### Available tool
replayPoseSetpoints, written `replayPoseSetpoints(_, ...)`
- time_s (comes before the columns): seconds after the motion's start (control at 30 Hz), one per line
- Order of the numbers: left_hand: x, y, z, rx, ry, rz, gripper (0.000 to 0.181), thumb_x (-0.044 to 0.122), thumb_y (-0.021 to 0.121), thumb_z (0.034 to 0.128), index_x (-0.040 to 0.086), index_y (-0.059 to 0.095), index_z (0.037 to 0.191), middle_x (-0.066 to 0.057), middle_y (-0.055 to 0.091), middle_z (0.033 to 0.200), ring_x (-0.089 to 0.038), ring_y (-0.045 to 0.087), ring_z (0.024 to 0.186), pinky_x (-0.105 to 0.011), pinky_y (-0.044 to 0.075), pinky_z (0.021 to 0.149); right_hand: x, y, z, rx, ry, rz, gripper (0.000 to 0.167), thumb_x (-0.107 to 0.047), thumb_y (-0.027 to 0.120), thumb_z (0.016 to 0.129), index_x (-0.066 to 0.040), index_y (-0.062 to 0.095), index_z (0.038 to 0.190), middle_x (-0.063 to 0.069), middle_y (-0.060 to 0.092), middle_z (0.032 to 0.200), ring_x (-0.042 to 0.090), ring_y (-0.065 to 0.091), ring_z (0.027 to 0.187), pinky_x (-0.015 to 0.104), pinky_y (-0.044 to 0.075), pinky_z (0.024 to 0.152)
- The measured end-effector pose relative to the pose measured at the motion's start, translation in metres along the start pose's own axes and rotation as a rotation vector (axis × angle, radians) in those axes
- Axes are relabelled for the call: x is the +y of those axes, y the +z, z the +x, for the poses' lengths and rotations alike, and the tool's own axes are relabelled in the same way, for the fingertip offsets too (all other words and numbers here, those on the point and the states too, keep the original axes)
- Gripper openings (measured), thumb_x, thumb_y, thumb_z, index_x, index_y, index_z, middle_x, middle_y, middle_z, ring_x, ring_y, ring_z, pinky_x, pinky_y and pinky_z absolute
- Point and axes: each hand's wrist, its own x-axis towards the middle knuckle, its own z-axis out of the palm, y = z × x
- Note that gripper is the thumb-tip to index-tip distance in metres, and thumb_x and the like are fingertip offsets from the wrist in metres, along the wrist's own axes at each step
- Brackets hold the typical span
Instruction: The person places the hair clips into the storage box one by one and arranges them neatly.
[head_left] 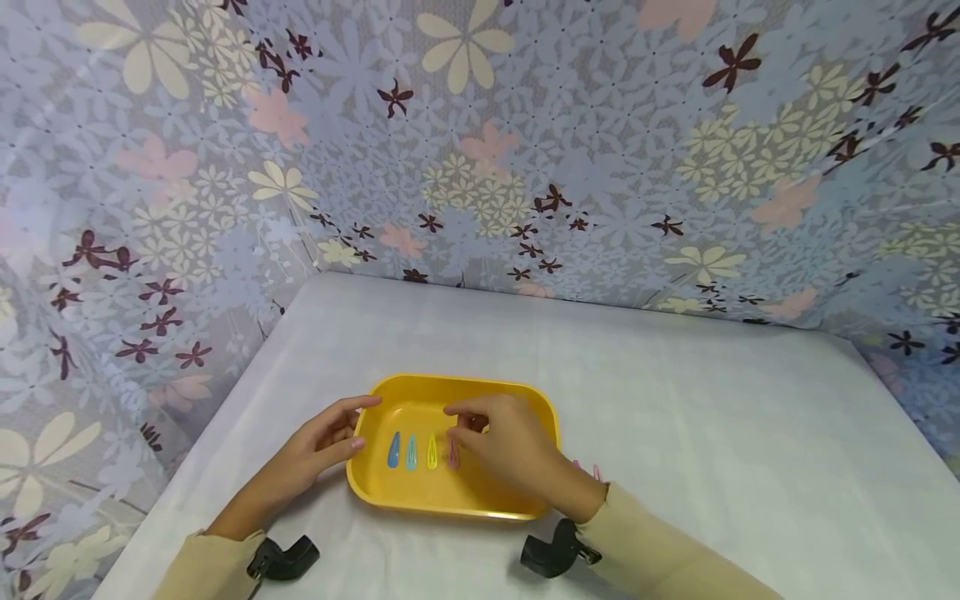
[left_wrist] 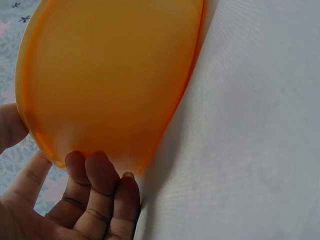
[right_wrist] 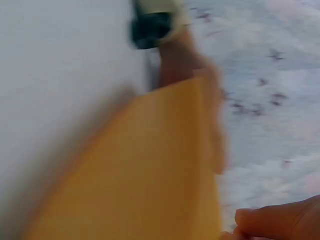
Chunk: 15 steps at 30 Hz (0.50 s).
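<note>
L hand (head_left: 315,447) clamped on tray (head_left: 420,492) (outer fingertips (left_wrist: 102,172): L cam only), R hand (head_left: 513,433) tips apart nr clips (head_left: 432,452) (head cam only).

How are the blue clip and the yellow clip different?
The blue clip looks solid, while the yellow clip shows a slit. The blue clip ends the row on the left; the yellow clip is third from the left. Both lie in the tray, narrow ends toward the head view's top.

We wear a plain beige sleeve (head_left: 206,568) behind our bare left hand (head_left: 318,446) and a matching one behind the right hand (head_left: 506,437), each bearing a bent, black wrist device (head_left: 285,565).
</note>
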Motion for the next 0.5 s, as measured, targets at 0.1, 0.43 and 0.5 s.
replayPoseSetpoints(0.1,0.0,0.001,0.0,0.005,-0.007,-0.009,0.047,0.003,0.057,0.103,0.005,0.047,0.149,-0.023,0.049,0.108,-0.018,0.057,0.086,-0.022,0.053,0.075,-0.01,-0.027,-0.006,0.078,-0.021,0.045,0.024,-0.012,0.081,0.088,-0.011,0.079,0.112,-0.013,0.068,0.081,0.004,0.066,0.076,0.024,0.056,0.065)
replayPoseSetpoints(0.43,0.001,0.001,0.0,-0.003,0.002,-0.004,0.047,0.005,0.056,0.1038,0.004,0.047,0.149,-0.023,0.049,0.109,-0.017,0.057,0.086,-0.022,0.052,0.074,0.004,-0.107,-0.052,0.254,0.061,0.018,0.023,-0.013,0.079,0.091,-0.016,0.078,0.114,-0.005,0.071,0.088,0.008,0.069,0.073,0.026,0.059,0.068)
replayPoseSetpoints(0.5,0.001,0.0,-0.001,-0.006,0.012,-0.001,0.046,0.004,0.056,0.1038,0.003,0.046,0.149,-0.023,0.048,0.108,-0.016,0.056,0.085,-0.022,0.052,0.074,0.013,-0.113,-0.063,0.278,0.09,-0.013,0.021,-0.016,0.077,0.093,-0.018,0.078,0.114,-0.006,0.072,0.088,0.007,0.069,0.07,0.026,0.059,0.068)
